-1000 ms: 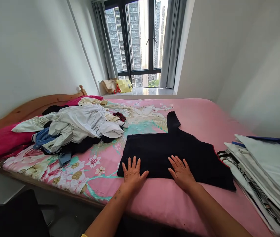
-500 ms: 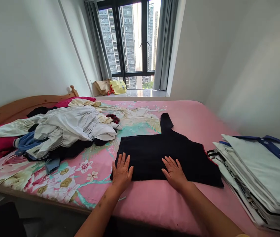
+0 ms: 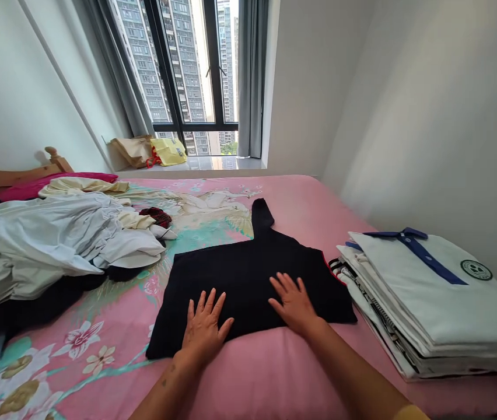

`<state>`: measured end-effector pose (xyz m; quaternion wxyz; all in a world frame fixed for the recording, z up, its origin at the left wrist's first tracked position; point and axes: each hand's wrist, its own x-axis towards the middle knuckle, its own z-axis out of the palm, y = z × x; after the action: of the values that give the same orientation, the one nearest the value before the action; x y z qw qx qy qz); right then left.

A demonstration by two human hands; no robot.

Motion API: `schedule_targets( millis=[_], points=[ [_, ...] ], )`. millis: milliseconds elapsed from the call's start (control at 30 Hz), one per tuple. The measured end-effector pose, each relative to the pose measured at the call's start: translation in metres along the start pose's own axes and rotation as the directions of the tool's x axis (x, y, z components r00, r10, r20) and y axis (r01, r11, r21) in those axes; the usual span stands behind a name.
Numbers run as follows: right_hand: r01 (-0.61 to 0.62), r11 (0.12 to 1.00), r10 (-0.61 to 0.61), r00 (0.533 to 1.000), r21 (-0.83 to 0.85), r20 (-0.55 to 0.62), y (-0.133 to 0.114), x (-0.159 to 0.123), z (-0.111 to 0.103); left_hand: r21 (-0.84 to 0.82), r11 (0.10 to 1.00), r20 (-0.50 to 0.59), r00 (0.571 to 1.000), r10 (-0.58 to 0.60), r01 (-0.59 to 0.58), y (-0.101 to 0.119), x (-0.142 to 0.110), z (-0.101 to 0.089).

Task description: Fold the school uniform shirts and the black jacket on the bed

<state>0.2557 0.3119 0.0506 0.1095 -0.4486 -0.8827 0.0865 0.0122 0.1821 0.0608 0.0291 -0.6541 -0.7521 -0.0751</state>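
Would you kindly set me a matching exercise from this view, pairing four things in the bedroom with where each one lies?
Things:
1. black garment
2. white polo shirt
3. yellow bag
4. crumpled white clothes

Places:
A. on the window sill
B. in a loose heap on the left of the bed
C. flat under the left hand and right hand
D. folded on top of a stack of clothes

Pairs: 1-C, 2-D, 3-A, 4-B

white walls, dark-framed window (high-rise towers outside), grey curtain, wooden headboard
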Motion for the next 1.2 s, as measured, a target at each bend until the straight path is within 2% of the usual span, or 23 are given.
schedule_targets(
  millis=[67, 133, 300, 433, 533, 600, 667, 767, 867, 933, 1067, 1200],
  points=[
    [-0.124, 0.992, 0.123, 0.992, -0.031, -0.032, 0.026, -0.007, 0.004, 0.005, 1.000, -0.014, 1.000, 0.001, -0.001, -0.001, -0.002, 0.004],
    [-0.168, 0.985, 0.166, 0.985, -0.047, -0.036, 0.036, -0.010, 0.006, 0.008, 1.000, -0.021, 1.000, -0.001, 0.001, 0.001, -0.002, 0.006],
    [-0.165, 0.986, 0.165, 0.986, -0.029, 0.000, 0.028, -0.004, 0.003, 0.008, 1.000, -0.027, 1.000, -0.013, 0.013, 0.004, 0.003, 0.006],
    [-0.188, 0.982, 0.188, 0.982, 0.012, -0.022, 0.018, -0.012, -0.014, -0.007, 1.000, -0.024, 0.999, 0.027, -0.027, 0.006, 0.000, -0.008],
    [-0.054, 0.999, 0.054, 0.990, 0.005, -0.129, 0.022, -0.046, -0.030, 0.007, 0.983, -0.049, 0.981, 0.186, -0.186, -0.005, -0.018, -0.023],
    [0.088, 0.994, -0.098, 0.981, -0.064, -0.168, 0.036, -0.077, -0.037, 0.041, 0.944, -0.063, 0.942, 0.330, -0.328, -0.020, -0.037, -0.030],
    [0.150, 0.977, -0.174, 0.971, -0.149, -0.162, 0.055, -0.105, -0.040, 0.083, 0.919, -0.078, 0.917, 0.391, -0.385, -0.040, -0.056, -0.033],
    [0.097, 0.964, -0.136, 0.980, -0.248, -0.144, 0.083, -0.125, -0.041, 0.124, 0.952, -0.111, 0.949, 0.294, -0.280, -0.062, -0.073, -0.030],
    [0.117, 0.945, -0.147, 0.986, -0.304, -0.078, 0.094, -0.117, -0.039, 0.116, 0.980, -0.092, 0.981, 0.171, -0.160, -0.064, -0.074, -0.028],
    [0.135, 0.939, -0.154, 0.988, -0.317, -0.034, 0.094, -0.105, -0.038, 0.098, 0.990, -0.063, 0.992, 0.107, -0.101, -0.057, -0.070, -0.028],
    [0.060, 0.946, -0.075, 0.997, -0.319, -0.036, 0.091, -0.086, -0.036, 0.078, 0.997, -0.045, 0.999, 0.016, -0.012, -0.047, -0.064, -0.030],
    [0.010, 0.957, -0.009, 1.000, -0.290, 0.004, 0.088, -0.083, -0.044, 0.052, 0.998, 0.044, 0.998, 0.034, -0.037, -0.054, -0.058, -0.045]
  ],
)
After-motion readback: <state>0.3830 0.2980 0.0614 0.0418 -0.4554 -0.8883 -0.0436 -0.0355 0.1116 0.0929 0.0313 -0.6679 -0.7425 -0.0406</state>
